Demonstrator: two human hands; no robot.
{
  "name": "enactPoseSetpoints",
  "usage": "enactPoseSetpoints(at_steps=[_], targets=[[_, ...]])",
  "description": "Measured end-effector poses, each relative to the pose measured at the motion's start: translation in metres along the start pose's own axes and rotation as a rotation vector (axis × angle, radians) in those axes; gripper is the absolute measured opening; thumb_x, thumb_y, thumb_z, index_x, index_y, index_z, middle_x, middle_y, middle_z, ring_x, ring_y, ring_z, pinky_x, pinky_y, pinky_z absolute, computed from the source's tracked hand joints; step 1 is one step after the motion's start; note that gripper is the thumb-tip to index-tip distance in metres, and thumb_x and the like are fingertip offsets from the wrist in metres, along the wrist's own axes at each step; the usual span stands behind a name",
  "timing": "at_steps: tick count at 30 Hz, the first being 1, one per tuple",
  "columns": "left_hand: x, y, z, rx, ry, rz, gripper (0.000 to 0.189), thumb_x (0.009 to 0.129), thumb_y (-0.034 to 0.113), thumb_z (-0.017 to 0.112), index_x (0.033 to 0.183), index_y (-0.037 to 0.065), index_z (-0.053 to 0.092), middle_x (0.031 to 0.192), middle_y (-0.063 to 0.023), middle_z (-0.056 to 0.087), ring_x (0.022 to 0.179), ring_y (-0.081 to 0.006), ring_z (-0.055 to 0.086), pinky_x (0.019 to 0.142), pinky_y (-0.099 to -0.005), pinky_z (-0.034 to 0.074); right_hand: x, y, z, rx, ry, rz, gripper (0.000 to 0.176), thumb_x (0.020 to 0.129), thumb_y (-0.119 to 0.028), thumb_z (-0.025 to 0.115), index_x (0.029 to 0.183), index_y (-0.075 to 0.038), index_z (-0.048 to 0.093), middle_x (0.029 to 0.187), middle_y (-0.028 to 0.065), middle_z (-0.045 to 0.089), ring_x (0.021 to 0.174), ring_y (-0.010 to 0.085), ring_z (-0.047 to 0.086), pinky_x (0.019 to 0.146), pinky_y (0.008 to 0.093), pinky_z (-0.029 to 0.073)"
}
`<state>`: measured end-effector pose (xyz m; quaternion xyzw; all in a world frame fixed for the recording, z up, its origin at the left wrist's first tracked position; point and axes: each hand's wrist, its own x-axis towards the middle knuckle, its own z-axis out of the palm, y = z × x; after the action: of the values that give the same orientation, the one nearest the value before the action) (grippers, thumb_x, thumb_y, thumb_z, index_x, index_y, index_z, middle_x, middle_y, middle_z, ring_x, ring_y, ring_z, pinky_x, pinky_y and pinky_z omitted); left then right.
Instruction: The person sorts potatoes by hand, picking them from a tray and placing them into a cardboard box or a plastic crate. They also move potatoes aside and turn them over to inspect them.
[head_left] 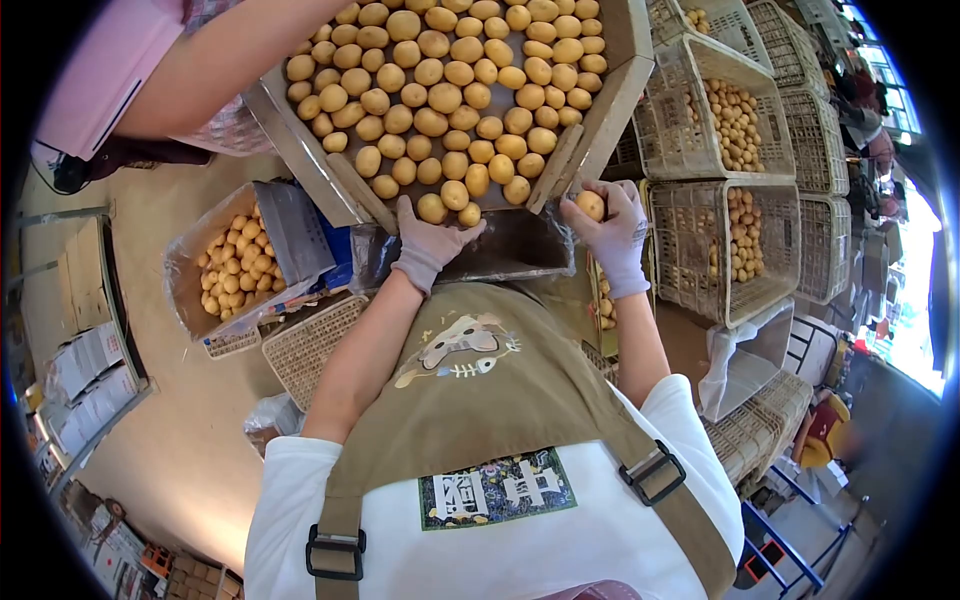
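Many yellow potatoes [445, 97] lie spread over a sorting tray with grey metal sides [612, 115], narrowing toward me between two wooden strips. At its narrow mouth, my left hand [432, 243], in a pale glove, is open, its fingers spread beside two potatoes [432, 208] at the lip. Over on the right of the mouth, my right hand [617, 232], also gloved, has its fingers closed around a single potato [590, 206]. Below the mouth hangs a plastic-lined container [510, 262], its inside mostly in shadow.
A lined crate [185, 300] with potatoes stands on the floor at left. Plastic crates [690, 265], some holding potatoes, are stacked at right. Another person's bare arm [235, 65] reaches over the tray's left side. A beige basket [312, 345] sits near my left forearm.
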<state>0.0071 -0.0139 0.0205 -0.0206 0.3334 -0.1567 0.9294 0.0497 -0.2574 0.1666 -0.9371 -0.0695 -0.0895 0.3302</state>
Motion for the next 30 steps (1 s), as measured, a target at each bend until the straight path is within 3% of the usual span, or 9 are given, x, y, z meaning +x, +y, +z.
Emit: enactPoseSetpoints(at_steps=[7, 11, 13, 16, 19, 23, 25, 28, 30], targets=[[-0.001, 0.003, -0.002, -0.005, -0.03, -0.008, 0.083, 0.09, 0.07, 0.035, 0.153, 0.015, 0.03, 0.158, -0.0094, 0.029, 0.147, -0.0331, 0.024, 0.113, -0.0721, 0.017, -0.014, -0.008, -0.012, -0.097, -0.001, -0.004, 0.038, 0.067, -0.028, 0.086, 0.094, -0.007, 0.071, 0.085, 0.0114, 0.061, 0.078, 0.0287, 0.062, 0.07, 0.0393, 0.051], [-0.006, 0.004, 0.002, 0.018, -0.01, 0.014, 0.083, 0.09, 0.071, 0.034, 0.153, 0.017, 0.029, 0.158, -0.0096, 0.028, 0.148, -0.0342, 0.021, 0.113, -0.0714, 0.017, -0.052, 0.053, -0.049, -0.211, -0.051, 0.011, 0.041, 0.07, -0.034, 0.084, 0.099, -0.008, 0.07, 0.091, 0.0128, 0.063, 0.085, 0.0301, 0.065, 0.075, 0.0409, 0.053], [-0.008, 0.005, 0.004, 0.004, 0.005, 0.008, 0.083, 0.09, 0.07, 0.035, 0.153, 0.017, 0.029, 0.159, -0.0096, 0.028, 0.148, -0.0341, 0.021, 0.113, -0.0706, 0.017, -0.081, 0.105, -0.066, -0.529, -0.279, 0.286, 0.04, 0.074, -0.037, 0.079, 0.101, -0.008, 0.069, 0.098, 0.0163, 0.063, 0.092, 0.0345, 0.065, 0.08, 0.0438, 0.053], [-0.002, 0.003, 0.001, -0.004, 0.004, 0.001, 0.081, 0.09, 0.069, 0.036, 0.153, 0.017, 0.03, 0.158, -0.0094, 0.028, 0.147, -0.0341, 0.022, 0.113, -0.0696, 0.017, -0.089, 0.099, -0.069, -0.961, -0.259, 0.267, 0.04, 0.078, -0.037, 0.075, 0.106, -0.009, 0.069, 0.105, 0.021, 0.062, 0.096, 0.0396, 0.063, 0.082, 0.0473, 0.052], [0.002, 0.002, -0.003, 0.029, 0.029, 0.001, 0.075, 0.093, 0.064, 0.036, 0.15, 0.015, 0.034, 0.155, -0.009, 0.033, 0.145, -0.0337, 0.027, 0.113, -0.0686, 0.019, -0.044, 0.046, -0.034, -0.362, -0.066, 0.035, 0.04, 0.081, -0.024, 0.072, 0.115, -0.003, 0.067, 0.109, 0.024, 0.064, 0.101, 0.0401, 0.062, 0.089, 0.0455, 0.05], [0.003, 0.001, -0.001, 0.088, 0.136, -0.016, 0.059, 0.099, 0.051, 0.036, 0.143, 0.013, 0.042, 0.148, -0.0082, 0.042, 0.14, -0.0322, 0.036, 0.114, -0.0666, 0.021, 0.002, -0.031, 0.035, -0.122, -0.218, -0.415, 0.037, 0.08, -0.023, 0.072, 0.113, -0.007, 0.067, 0.115, 0.0169, 0.064, 0.108, 0.0375, 0.06, 0.097, 0.0474, 0.045], [0.003, 0.002, -0.006, 0.11, 0.159, -0.048, 0.055, 0.1, 0.048, 0.036, 0.142, 0.013, 0.042, 0.148, -0.0087, 0.042, 0.139, -0.032, 0.037, 0.114, -0.0665, 0.021, 0.016, -0.039, 0.069, -0.289, -0.227, -0.504, 0.044, 0.082, -0.03, 0.07, 0.121, -0.012, 0.064, 0.128, 0.0148, 0.059, 0.115, 0.0354, 0.058, 0.104, 0.0459, 0.042], [-0.003, 0.008, -0.009, 0.072, 0.196, -0.022, 0.052, 0.102, 0.044, 0.036, 0.141, 0.012, 0.043, 0.144, -0.0106, 0.046, 0.136, -0.0327, 0.041, 0.112, -0.0669, 0.023, 0.037, -0.015, 0.101, -0.351, -0.677, -0.243, 0.044, 0.084, -0.039, 0.065, 0.121, -0.016, 0.065, 0.129, 0.0146, 0.057, 0.118, 0.0362, 0.054, 0.102, 0.0487, 0.041], [-0.002, 0.005, -0.011, 0.033, 0.173, 0.013, 0.054, 0.101, 0.048, 0.037, 0.142, 0.013, 0.042, 0.141, -0.0113, 0.05, 0.135, -0.033, 0.042, 0.112, -0.0662, 0.026, 0.052, -0.016, 0.111, -0.199, -0.42, -0.164, 0.041, 0.085, -0.039, 0.064, 0.12, -0.018, 0.066, 0.132, 0.0166, 0.054, 0.122, 0.0394, 0.051, 0.102, 0.0539, 0.038]])
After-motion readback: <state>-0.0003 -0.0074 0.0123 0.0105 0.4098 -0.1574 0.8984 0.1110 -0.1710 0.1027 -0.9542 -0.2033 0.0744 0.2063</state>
